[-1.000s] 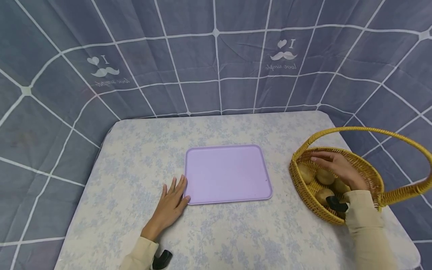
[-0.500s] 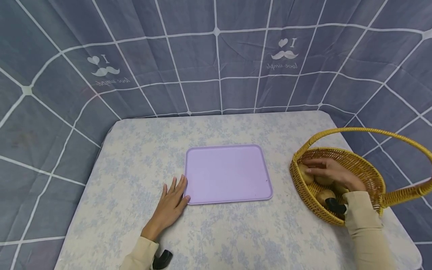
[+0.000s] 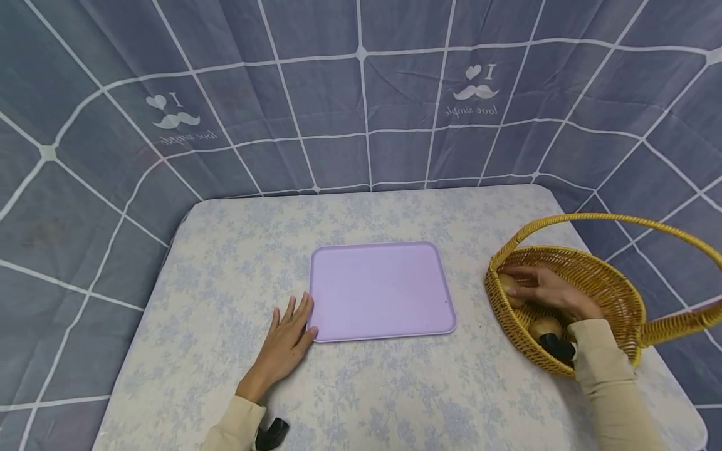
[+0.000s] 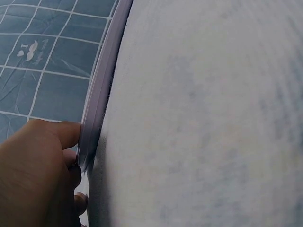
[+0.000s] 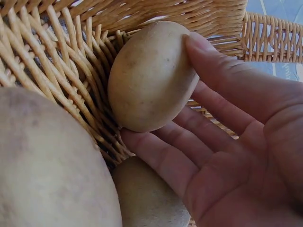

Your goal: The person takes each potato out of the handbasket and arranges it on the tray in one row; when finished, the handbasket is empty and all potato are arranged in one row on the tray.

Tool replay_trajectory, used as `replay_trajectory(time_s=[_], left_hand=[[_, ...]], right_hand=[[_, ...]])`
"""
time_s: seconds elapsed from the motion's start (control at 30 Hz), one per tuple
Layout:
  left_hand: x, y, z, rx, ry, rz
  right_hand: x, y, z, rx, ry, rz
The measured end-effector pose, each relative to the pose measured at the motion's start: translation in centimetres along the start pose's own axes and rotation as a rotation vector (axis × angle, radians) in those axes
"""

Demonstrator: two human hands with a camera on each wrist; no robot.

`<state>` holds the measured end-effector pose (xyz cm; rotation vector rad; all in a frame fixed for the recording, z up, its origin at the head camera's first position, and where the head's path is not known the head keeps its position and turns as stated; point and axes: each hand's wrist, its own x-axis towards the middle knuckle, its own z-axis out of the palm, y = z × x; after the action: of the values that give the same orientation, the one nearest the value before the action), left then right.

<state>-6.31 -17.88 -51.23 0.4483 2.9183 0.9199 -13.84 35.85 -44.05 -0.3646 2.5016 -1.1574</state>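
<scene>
My right hand point(image 3: 549, 292) reaches down into the yellow wicker basket point(image 3: 612, 285) at the right. The right wrist view shows its thumb and fingers around a tan potato point(image 5: 150, 78) by the basket wall, thumb on one side and forefinger on the other. Another potato point(image 5: 144, 196) lies under the fingers, and a third potato point(image 5: 47, 165) is close to the camera. Spread and straight, my left hand point(image 3: 284, 344) lies on the table with fingertips and thumb at the left edge of a lilac tray point(image 3: 380, 291).
A tall arched handle point(image 3: 626, 217) rises over the basket. White cloth with blue flowers covers the table point(image 3: 242, 250). Behind and around it hangs a blue-grey curtain point(image 3: 316, 100) with white grid lines.
My right hand has moved a little left and lower inside the basket, and its thumb and fingers have come around the potato by the left wall. My left hand and the tray stay put.
</scene>
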Motion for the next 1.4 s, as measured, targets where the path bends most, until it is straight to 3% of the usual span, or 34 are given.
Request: replay_trajectory(time_s=[0.2, 0.33, 0.73, 1.0, 1.1, 1.23, 1.4], left_hand=[[0.0, 0.0, 0.0, -0.002, -0.005, 0.0], [0.0, 0.0, -0.1, 0.003, -0.023, -0.013], [-0.1, 0.0, -0.1, -0.005, -0.027, -0.022], [-0.1, -0.1, 0.0, -0.016, 0.0, -0.001], [-0.2, -0.1, 0.0, -0.02, 0.001, 0.001], [-0.2, -0.2, 0.0, -0.012, -0.011, -0.006], [-0.1, -0.2, 0.1, -0.009, 0.008, 0.005]], right_hand=[[0.1, 0.1, -0.1, -0.038, 0.035, -0.022], [-0.4, -0.2, -0.5, 0.002, 0.073, 0.027], [-3.8, -3.2, -2.3, 0.044, 0.271, 0.044], [-4.8, -7.4, -0.9, 0.124, 0.329, -0.09], [-4.0, -9.4, 0.5, 0.199, 0.309, -0.183], [-1.4, -11.6, 2.7, 0.303, 0.215, -0.313], [3.0, -14.0, 6.0, 0.39, 0.085, -0.369]])
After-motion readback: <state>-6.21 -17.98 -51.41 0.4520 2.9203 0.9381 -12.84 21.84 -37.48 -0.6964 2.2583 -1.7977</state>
